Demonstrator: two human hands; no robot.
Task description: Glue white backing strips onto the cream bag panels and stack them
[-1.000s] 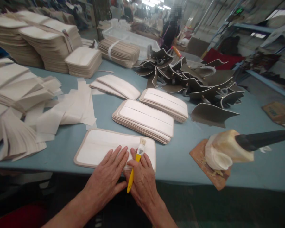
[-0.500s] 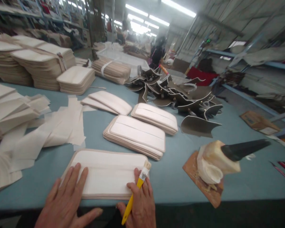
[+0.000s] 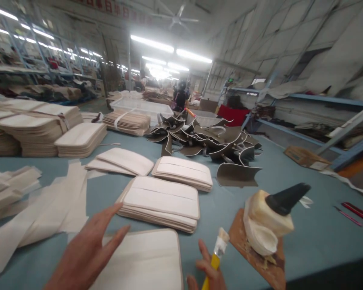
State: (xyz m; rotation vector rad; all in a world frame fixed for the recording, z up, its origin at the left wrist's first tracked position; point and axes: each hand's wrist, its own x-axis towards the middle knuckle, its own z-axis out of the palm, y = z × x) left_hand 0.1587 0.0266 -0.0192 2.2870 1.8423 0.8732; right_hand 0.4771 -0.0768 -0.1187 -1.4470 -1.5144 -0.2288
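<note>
My left hand (image 3: 87, 245) is raised with thumb and fingers apart, holding nothing. Its fingertips reach the near-left corner of a stack of pale, round-cornered panels (image 3: 161, 197); whether they touch I cannot tell. Below it, partly covered by the hand, lies another cream panel (image 3: 151, 257) at the table's near side. My right hand (image 3: 210, 272) is closed on a yellow-handled paintbrush (image 3: 215, 259), its whitened bristles pointing up, to the right of that panel. A glue-crusted cream container with a black nozzle (image 3: 268, 221) stands on a brown board (image 3: 238, 243) further right.
Behind are two more small panel piles (image 3: 184, 171) and tall panel stacks (image 3: 38, 131) at the left. Loose pale strips (image 3: 54, 205) spread along the left. Dark curved pieces with white edges (image 3: 205, 141) are heaped at the back. Red pens (image 3: 355, 211) lie far right.
My left hand has lifted off the near panel and moved forward to the stack behind. My right hand has shifted right, away from the panel, with the brush. The view has tilted up.
</note>
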